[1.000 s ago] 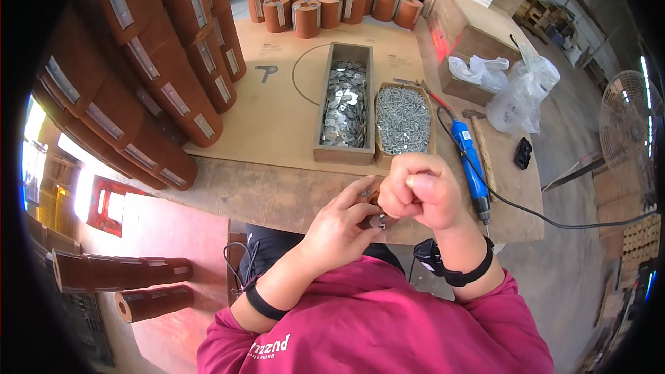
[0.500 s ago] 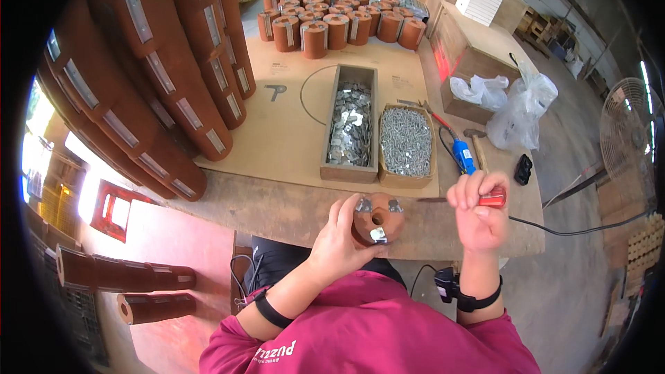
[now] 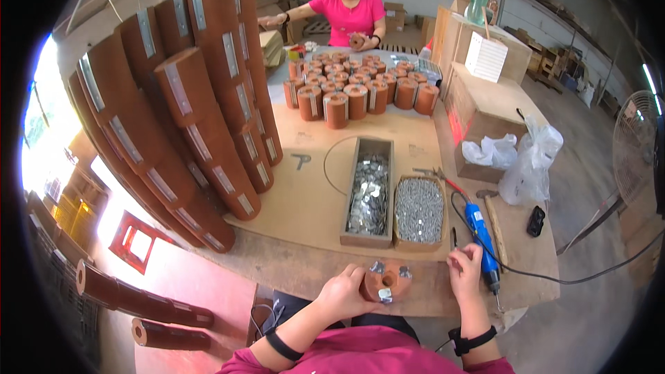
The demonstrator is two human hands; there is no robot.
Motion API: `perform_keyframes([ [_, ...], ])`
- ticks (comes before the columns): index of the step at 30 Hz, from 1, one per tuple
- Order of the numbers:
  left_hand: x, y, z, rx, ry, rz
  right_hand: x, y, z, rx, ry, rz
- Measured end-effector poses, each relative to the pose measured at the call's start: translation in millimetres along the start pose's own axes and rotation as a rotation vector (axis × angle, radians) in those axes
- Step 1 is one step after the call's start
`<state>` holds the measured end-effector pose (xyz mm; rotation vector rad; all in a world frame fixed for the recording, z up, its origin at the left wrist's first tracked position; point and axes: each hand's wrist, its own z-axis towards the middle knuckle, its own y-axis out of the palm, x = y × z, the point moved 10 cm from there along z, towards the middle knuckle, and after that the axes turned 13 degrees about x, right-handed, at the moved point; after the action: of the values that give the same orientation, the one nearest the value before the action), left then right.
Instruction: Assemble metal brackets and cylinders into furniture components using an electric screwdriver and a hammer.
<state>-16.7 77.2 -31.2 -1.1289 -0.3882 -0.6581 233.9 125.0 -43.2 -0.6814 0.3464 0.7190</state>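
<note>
My left hand is wrapped around the left side of a short reddish-brown cylinder. This cylinder has a hole through its middle and small metal plates at its edge, and its holed end faces up at the table's near edge. To the right of it, apart from the cylinder, my right hand is closed with the fingertips pinched. A thin dark shaft, seemingly the screwdriver's, sticks up from those fingers; its red handle is hidden. Close beside this hand lies a blue power screwdriver with a cable.
A wooden box of metal plates and a carton of screws stand ahead. Tall stacks of cylinders rise at left; many single ones stand farther back. A hammer lies right. Across the table, a co-worker holds a cylinder.
The view has tilted up, showing more of the co-worker, whose one arm is now stretched out sideways. My right hand has turned, and the screwdriver's red handle no longer shows. My left hand keeps its cylinder.
</note>
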Motion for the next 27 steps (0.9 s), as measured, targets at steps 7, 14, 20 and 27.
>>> perform_keyframes([
  [7,-12,-84,48,0.143,-0.173,-0.420,9,-2,-14,-0.018,0.111,-0.004],
  [14,-101,-140,140,0.462,-0.250,-0.141,13,0,-17,-0.043,0.103,-0.039],
  [20,-54,-145,170,0.562,-0.030,0.035,19,-2,-13,-0.005,0.209,0.055],
  [27,-27,-131,187,0.615,0.267,0.047,8,-4,-3,-0.046,0.158,-0.049],
])
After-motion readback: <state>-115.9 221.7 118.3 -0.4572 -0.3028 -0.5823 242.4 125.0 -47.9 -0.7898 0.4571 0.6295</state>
